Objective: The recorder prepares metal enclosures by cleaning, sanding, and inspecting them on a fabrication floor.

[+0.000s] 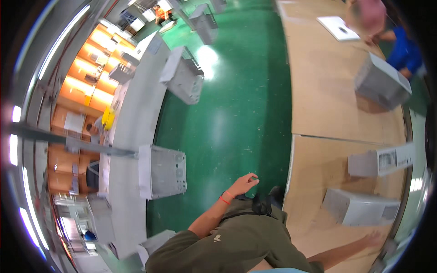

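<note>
- Left hand (244, 184): loosely curled, seemingly empty, above green floor (223, 132)
- Right hand (372, 240): blurred, fingers spread, seemingly empty, over brown table (314, 177)
- Near it, on table: pale case (357, 207)
- Beyond: vented case (380, 160), grey case (380, 84) beside person in blue (405, 50)

Glossy floor (223, 132), smooth metal-looking grey case (359, 207), matt tan tabletop (325, 159), matt cloth garment (248, 243)

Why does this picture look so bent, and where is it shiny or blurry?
Head view: the wide fisheye lens bends straight edges, such as those of the tan worktable, and the corners go black; head view: white glare shows on the green floor; head view: the right hand is blurred, the left hand clearer.
</note>
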Motion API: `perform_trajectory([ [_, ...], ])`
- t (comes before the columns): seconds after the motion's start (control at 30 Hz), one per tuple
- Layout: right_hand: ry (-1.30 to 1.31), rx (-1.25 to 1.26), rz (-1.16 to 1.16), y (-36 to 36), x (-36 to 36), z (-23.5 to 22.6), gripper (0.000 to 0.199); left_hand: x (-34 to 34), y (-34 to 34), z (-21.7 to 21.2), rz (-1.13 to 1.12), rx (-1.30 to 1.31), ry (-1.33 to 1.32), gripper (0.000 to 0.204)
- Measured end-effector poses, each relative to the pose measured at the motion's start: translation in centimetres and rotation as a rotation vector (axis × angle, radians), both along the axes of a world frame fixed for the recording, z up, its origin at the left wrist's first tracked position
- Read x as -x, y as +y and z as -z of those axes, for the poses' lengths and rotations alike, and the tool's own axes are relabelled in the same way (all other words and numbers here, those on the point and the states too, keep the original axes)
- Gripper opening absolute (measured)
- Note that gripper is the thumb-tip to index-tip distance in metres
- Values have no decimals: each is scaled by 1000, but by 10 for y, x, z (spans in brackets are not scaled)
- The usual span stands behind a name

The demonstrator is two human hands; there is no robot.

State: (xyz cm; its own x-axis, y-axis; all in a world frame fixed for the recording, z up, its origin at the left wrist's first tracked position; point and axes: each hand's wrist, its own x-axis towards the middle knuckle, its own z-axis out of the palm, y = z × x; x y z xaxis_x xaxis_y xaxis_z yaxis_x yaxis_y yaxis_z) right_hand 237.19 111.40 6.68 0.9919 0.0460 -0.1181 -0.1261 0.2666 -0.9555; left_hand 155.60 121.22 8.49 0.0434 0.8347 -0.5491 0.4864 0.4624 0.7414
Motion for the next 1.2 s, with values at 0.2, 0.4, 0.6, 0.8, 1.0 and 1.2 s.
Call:
perform_trajectory([
  [0.2,-462,223,219,146,260,-207,49,61,-19,21,-156,35,-18,38],
  [0.4,-405,-12,-483,234,371,-168,44,159,-22,59,-361,-189,-13,40],
  [0.6,-194,89,-1149,336,626,-122,41,292,-9,57,-743,-158,-183,52],
  [0.8,-420,171,-1981,378,957,-132,31,408,11,38,-1345,-448,-14,86],
  [1.0,-403,267,-2716,374,1188,-60,30,455,-2,56,-1640,-593,266,90],
  [1.2,-293,640,-3122,332,1349,34,28,457,-6,54,-1793,-355,413,87],
])
